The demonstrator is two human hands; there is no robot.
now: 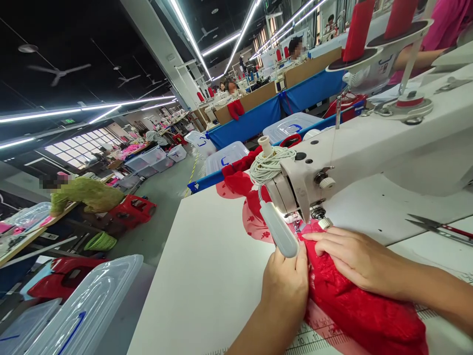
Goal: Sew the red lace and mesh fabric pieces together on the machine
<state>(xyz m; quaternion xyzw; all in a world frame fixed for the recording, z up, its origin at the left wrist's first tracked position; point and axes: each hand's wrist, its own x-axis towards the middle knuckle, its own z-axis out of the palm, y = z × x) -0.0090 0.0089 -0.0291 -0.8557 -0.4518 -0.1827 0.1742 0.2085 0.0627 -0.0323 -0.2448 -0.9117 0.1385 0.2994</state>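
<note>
A piece of red lace fabric runs under the needle area of a white sewing machine. My left hand is closed on the fabric's left edge, just in front of the presser foot. A grey lamp head hides some of its fingertips. From the right, my right hand curls its fingers over the bunched fabric, close to the foot; its thumb is hidden. Behind the needle, sheer red fabric with a darker pattern spreads over the white tabletop.
Thread snips lie at the right. Red thread cones stand above the machine, with coiled cord on its head. Lidded clear bins are beside the table at left. A person in yellow-green bends over another table.
</note>
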